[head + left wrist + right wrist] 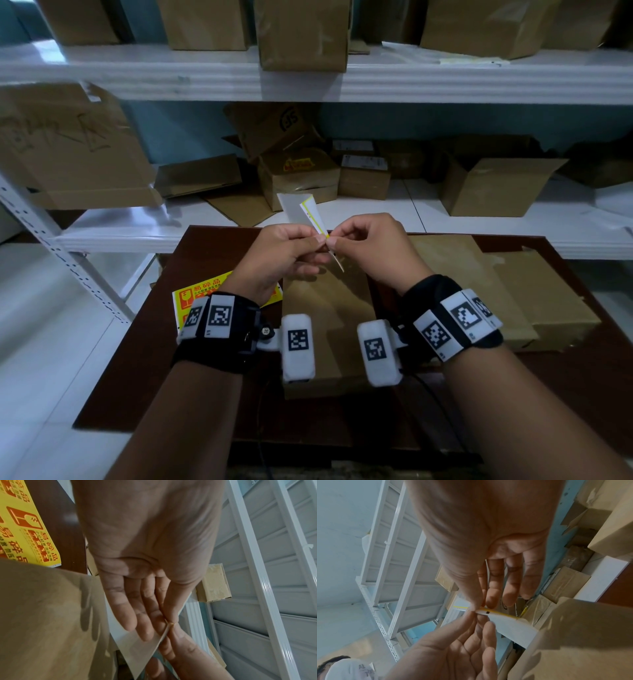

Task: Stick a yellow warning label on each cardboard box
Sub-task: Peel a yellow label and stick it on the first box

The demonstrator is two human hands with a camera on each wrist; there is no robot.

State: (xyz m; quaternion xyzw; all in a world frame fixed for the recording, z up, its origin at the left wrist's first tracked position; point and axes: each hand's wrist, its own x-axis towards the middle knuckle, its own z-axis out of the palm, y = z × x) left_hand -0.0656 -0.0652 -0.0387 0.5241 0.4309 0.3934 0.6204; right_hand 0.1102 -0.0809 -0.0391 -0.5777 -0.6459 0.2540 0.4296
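Fingertips (320, 240) of the left hand (281, 260) and the right hand (370, 246) are pinched together on one corner of a yellow warning label (313, 214), held edge-on above the cardboard box (325, 308). The peeling step appears to be in hand; next, the backing must be drawn off and the label pressed onto the box. A label sheet (205, 294) lies beside the left wrist.

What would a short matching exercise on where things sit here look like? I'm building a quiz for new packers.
Things:
1. label strip
2. yellow label sheet
3. flat cardboard box
4. box with yellow sticker

Places:
A. on the lower shelf
B. pinched between left hand and right hand
C. on the table, under the wrists
D. on the table, beside the left wrist

Pairs: 1-B, 2-D, 3-C, 4-A
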